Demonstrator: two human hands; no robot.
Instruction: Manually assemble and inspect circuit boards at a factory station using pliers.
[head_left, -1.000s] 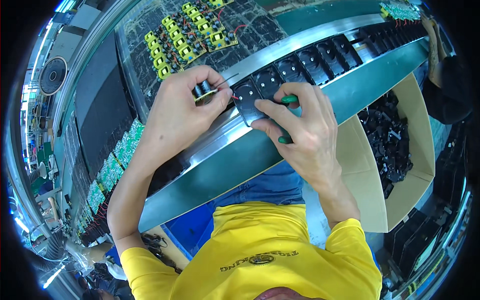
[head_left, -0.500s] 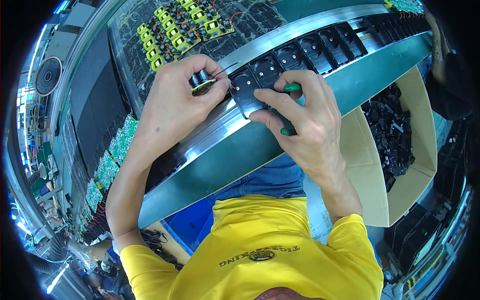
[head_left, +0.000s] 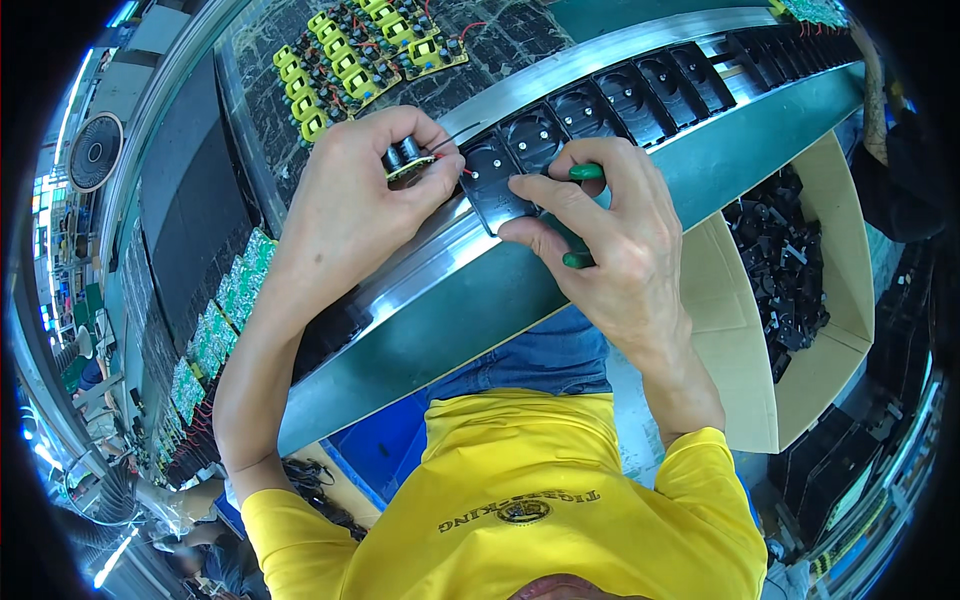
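Note:
My left hand [head_left: 372, 190] pinches a small circuit board [head_left: 408, 172] with black cylindrical parts standing on it. A dark wire sticks out past its fingertips, and a short red wire runs toward the nearest black plastic housing [head_left: 494, 196]. My right hand [head_left: 615, 235] grips that housing's right side between thumb and forefinger. Tucked in the same hand is a tool with green handles [head_left: 584, 173]; its working end is hidden, so its kind does not show. The housing lies at the near end of a row of similar black housings [head_left: 585, 108], with shiny metal points inside.
Yellow-and-black circuit boards [head_left: 345, 70] stand on a dark mat beyond my left hand. Green circuit boards [head_left: 215, 335] line the left side. A cardboard box [head_left: 735, 340] of black parts stands at right. A metal rail [head_left: 425, 260] runs along the green bench [head_left: 440, 330].
Both hands keep their hold almost in place; the circuit board in my left hand has shifted very slightly. At the far right, another person's arm has moved a little.

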